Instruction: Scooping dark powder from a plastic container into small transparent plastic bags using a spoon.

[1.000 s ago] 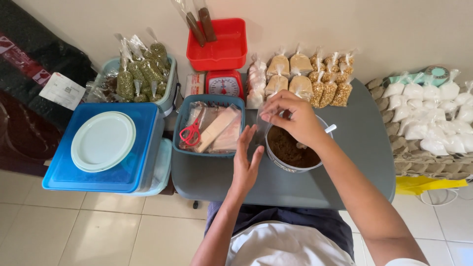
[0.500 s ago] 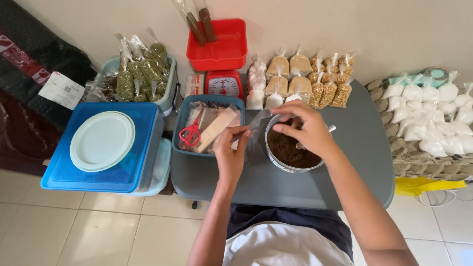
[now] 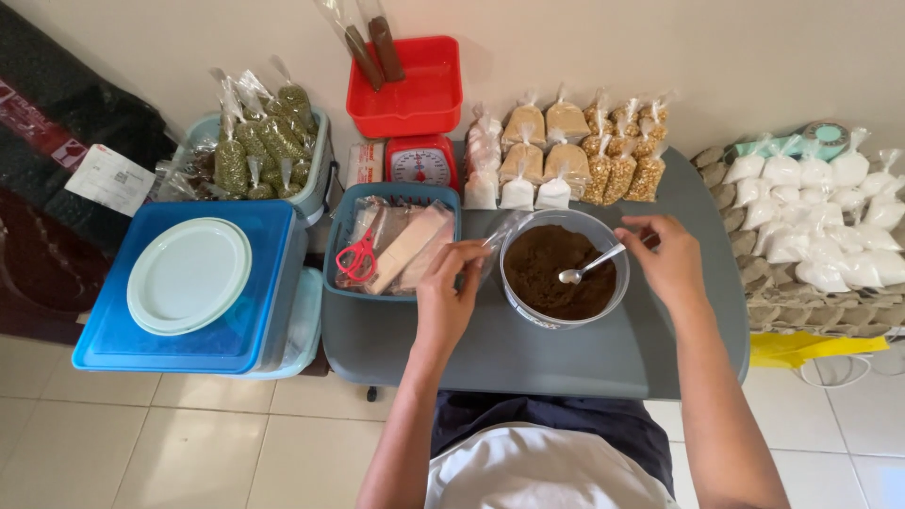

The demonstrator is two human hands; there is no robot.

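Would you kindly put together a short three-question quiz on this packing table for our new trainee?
1. True or false: the spoon rests in the bowl of brown powder.
2. What does the left hand pinch? A) red scissors B) clear plastic bag C) white plate
3. Which hand is nearest the spoon's handle?

Key
1. True.
2. B, the clear plastic bag, held beside the bowl.
3. The right hand; whether it touches the handle cannot be told.
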